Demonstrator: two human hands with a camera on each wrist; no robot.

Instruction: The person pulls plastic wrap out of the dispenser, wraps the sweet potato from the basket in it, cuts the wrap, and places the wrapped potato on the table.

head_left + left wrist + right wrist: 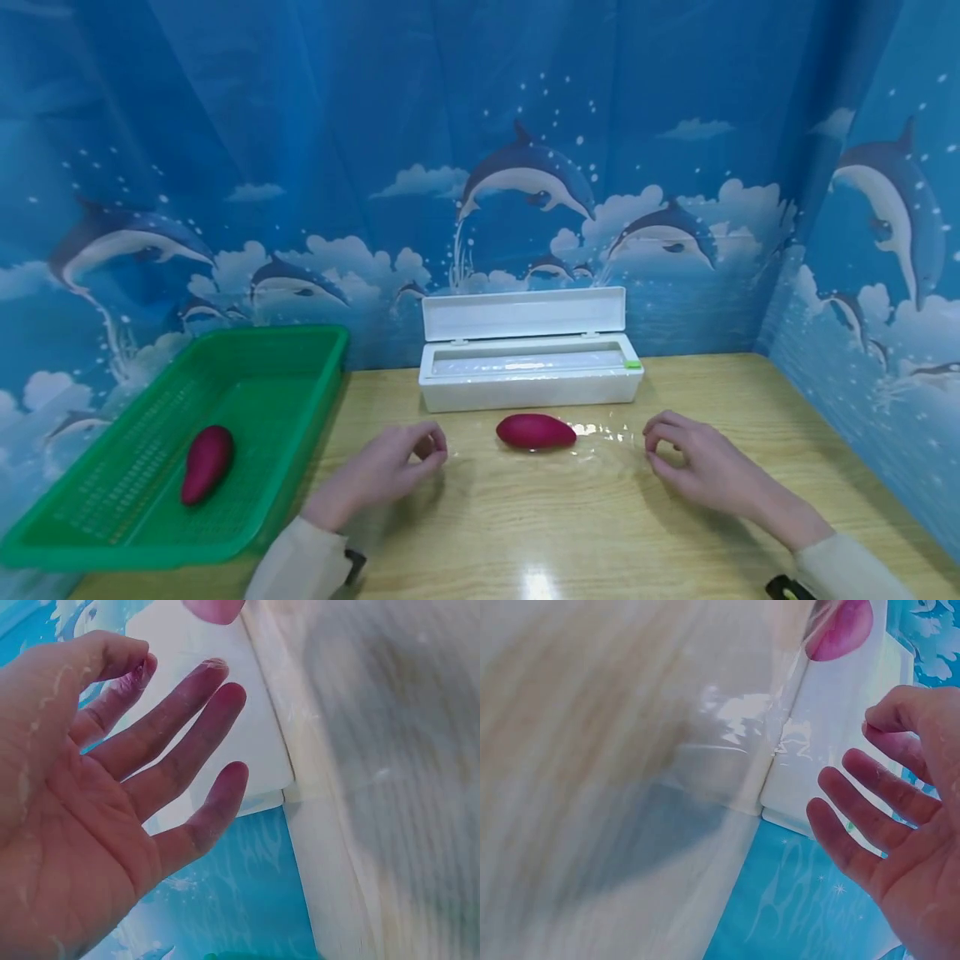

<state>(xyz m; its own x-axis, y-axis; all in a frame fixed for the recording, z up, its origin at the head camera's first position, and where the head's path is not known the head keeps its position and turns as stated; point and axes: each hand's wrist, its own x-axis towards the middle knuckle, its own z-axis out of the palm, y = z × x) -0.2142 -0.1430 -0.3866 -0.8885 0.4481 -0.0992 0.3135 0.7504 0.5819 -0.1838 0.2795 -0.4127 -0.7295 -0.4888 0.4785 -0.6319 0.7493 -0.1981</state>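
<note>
A sheet of clear cling film (611,457) spreads over the front of the table, its shine visible right of a purple-red sweet potato (536,432). That sweet potato lies crosswise on the film between the two hands. My left hand (378,471) pinches the film's left side with thumb and forefinger, while the other fingers are spread in the left wrist view. On the other side, my right hand (705,467) pinches the right side in the same way; the film shows before it in the right wrist view. The film's exact edges are hard to see.
Behind the sweet potato stands a white cling film box (528,390), its lid raised and a roll inside. At left, a green plastic basket (330,375) holds another sweet potato (207,463). A blue dolphin-print curtain (390,242) closes the back and sides.
</note>
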